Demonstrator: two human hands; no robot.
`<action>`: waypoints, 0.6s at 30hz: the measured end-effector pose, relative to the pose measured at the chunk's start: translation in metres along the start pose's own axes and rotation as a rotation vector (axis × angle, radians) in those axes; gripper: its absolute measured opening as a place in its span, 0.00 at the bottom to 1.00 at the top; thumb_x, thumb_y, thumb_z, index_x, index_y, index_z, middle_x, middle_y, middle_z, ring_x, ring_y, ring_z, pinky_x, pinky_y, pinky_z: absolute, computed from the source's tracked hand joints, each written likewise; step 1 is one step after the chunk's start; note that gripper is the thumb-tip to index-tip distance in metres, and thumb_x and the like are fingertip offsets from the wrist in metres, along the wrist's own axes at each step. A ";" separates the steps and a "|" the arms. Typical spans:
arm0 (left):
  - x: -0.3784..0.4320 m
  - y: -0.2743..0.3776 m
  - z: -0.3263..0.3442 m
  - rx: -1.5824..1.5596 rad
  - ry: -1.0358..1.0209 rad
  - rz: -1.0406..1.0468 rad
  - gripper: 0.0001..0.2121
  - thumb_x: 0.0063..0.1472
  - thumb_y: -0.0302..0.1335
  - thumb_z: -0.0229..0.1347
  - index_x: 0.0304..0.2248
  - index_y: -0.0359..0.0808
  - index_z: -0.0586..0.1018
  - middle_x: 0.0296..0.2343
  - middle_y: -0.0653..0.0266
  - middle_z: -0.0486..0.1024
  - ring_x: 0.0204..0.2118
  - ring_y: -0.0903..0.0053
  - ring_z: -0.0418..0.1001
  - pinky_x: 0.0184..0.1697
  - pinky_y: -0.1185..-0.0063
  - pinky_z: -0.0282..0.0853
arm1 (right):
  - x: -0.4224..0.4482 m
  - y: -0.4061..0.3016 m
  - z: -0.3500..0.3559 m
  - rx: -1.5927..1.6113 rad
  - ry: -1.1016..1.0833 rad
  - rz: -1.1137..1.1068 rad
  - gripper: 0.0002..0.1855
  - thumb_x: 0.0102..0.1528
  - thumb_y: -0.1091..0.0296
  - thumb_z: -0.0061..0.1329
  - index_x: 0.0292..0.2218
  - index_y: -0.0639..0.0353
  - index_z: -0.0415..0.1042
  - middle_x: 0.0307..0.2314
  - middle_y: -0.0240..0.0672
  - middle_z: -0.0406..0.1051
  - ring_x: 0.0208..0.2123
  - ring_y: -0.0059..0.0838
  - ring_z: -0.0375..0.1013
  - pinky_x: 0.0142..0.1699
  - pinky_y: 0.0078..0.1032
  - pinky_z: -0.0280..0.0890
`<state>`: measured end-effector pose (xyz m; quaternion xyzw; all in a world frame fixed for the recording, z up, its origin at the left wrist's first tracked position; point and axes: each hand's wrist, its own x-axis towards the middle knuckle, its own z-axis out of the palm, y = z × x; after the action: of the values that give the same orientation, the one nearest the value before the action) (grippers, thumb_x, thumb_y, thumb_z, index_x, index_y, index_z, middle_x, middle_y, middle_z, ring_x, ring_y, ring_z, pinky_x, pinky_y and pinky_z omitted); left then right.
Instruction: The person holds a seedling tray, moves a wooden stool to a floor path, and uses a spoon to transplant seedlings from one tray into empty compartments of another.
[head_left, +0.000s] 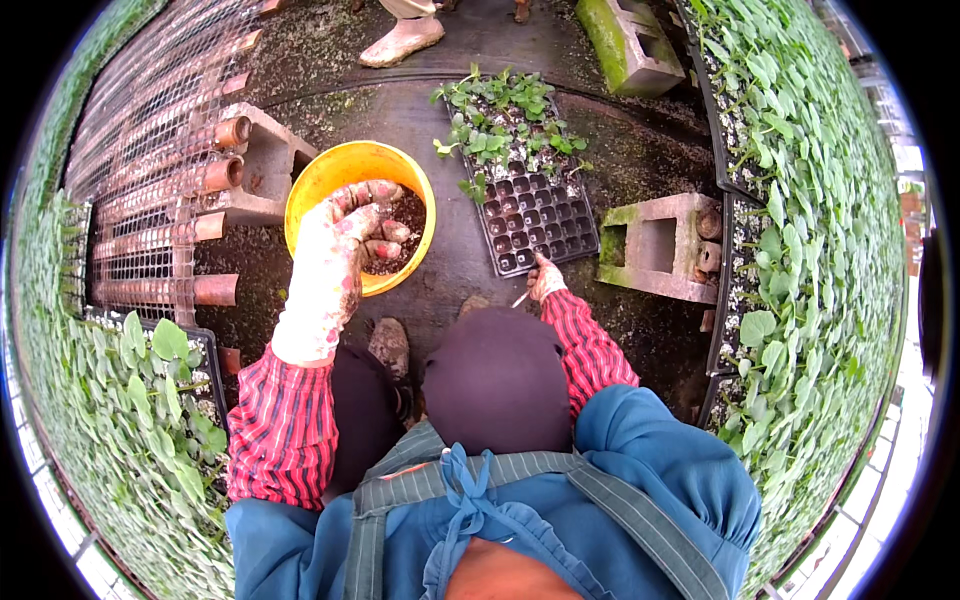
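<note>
My left hand (352, 232), in a soiled patterned glove, hangs over a yellow bucket (300, 195). Its fingers are loosely bent and apart, with nothing visible between them. Dark potting soil (411, 217) shows inside the bucket. At the near edge of a black plastic seedling tray (540, 225), my right hand (546, 279) touches the rim with a fingertip. A thin pale stick-like tool (520, 300) pokes out from under its gloved fingers; the rest is hidden. Leafy seedlings (499, 112) fill the tray's far cells, while the near cells hold no plants.
Concrete blocks (660, 240) stand right of the tray, with another mossy block (630, 52) farther back. On the left, a mesh-topped bench (150, 217) rests on a concrete block (259, 165). Dense seedling trays (810, 225) line both sides. Another person's boot (405, 39) is ahead.
</note>
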<state>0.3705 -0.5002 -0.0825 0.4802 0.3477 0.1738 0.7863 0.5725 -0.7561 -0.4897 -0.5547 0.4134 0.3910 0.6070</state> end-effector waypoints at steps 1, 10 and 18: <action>-0.001 -0.001 -0.001 -0.002 0.005 0.004 0.13 0.60 0.27 0.51 0.44 0.29 0.71 0.40 0.59 0.73 0.29 0.80 0.73 0.30 0.84 0.69 | -0.008 0.001 0.006 -0.006 0.017 0.008 0.13 0.51 0.57 0.56 0.25 0.52 0.67 0.09 0.29 0.55 0.07 0.23 0.50 0.13 0.22 0.45; 0.002 -0.006 0.014 0.057 -0.154 -0.048 0.11 0.60 0.27 0.51 0.41 0.30 0.73 0.32 0.64 0.74 0.27 0.80 0.73 0.30 0.83 0.70 | -0.027 -0.025 -0.012 -0.109 -0.334 0.008 0.18 0.53 0.57 0.47 0.45 0.47 0.67 0.14 0.35 0.62 0.13 0.31 0.59 0.26 0.52 0.58; 0.004 -0.038 0.021 0.107 -0.179 -0.170 0.11 0.61 0.24 0.47 0.42 0.28 0.71 0.34 0.63 0.72 0.27 0.80 0.74 0.26 0.84 0.71 | -0.073 -0.036 0.021 -0.114 -0.319 0.111 0.12 0.52 0.50 0.44 0.32 0.41 0.56 0.08 0.26 0.48 0.10 0.23 0.44 0.18 0.24 0.40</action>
<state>0.3860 -0.5290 -0.1114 0.5041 0.3242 0.0441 0.7993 0.5815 -0.7389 -0.4081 -0.4954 0.3189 0.5298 0.6101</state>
